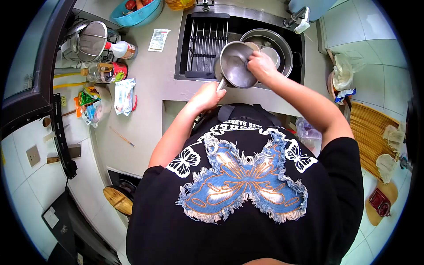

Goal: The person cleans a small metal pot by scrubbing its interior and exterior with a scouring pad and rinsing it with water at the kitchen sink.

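Currently I see, at upper centre of the frame, the left hand [206,96] wrapped round the handle [222,84], the best hold, of a metal saucepan [236,66], probably stiff, lightish, slippery if wet, the right hand [262,66] curled against its inside, whether holding anything I cannot tell

Two hands are recorded, one left hand [207,96] and one right hand [261,66], together with one metal saucepan [238,66], one large metal pot [287,53], one sink [183,57] and one slatted rack [210,48]. The left side tallies one blue basin [140,18], one printed slip [159,39], one mesh strainer [92,42], one soft white packet [125,97] and two bottles, namely one spray bottle [123,50] and one dark bottle [106,73]. Three butterflies are noted on one black shirt [247,243]: one denim butterfly [247,176] and two white butterflies [300,157].
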